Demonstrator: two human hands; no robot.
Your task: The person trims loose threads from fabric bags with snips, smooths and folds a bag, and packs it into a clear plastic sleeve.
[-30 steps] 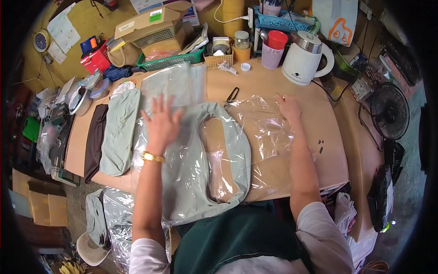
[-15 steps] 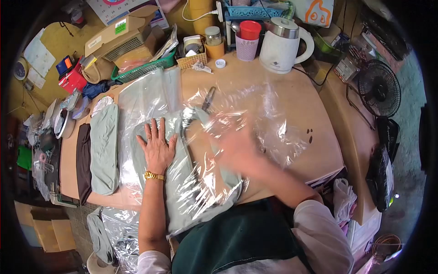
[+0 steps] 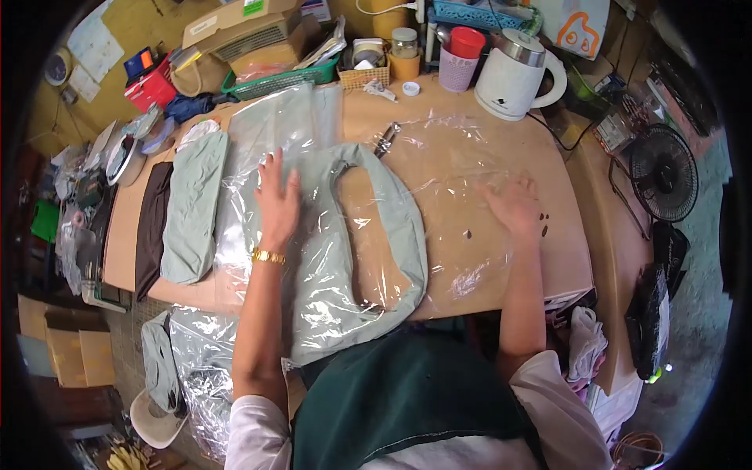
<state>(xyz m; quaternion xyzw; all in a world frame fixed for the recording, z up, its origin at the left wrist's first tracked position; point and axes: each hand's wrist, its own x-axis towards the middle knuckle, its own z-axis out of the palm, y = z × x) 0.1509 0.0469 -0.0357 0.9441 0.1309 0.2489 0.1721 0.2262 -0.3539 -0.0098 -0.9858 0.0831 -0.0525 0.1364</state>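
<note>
A grey-green cloth piece [image 3: 403,215] with a long curved strap lies under a clear plastic sheet [image 3: 462,164] spread over the brown table. At the cloth's left part is my left hand [image 3: 278,196], fingers spread, with a gold watch band on the wrist. My right hand [image 3: 513,205] rests at the right part of the sheet, its fingers apart. A dark tool, perhaps scissors [image 3: 387,139], lies near the top of the strap. Left of my left hand are a folded grey-green cloth [image 3: 194,211] and a dark brown cloth [image 3: 151,227].
Along the back stand a green basket [image 3: 278,82], a pink cup [image 3: 457,69] and a white kettle [image 3: 509,78]. A black fan [image 3: 663,174] is at the right. Shiny plastic [image 3: 204,345] hangs below the table's front left edge.
My right hand has moved right and the plastic now lies flatter over the strap. My left hand's fingers are less widely spread. The view has shifted.
</note>
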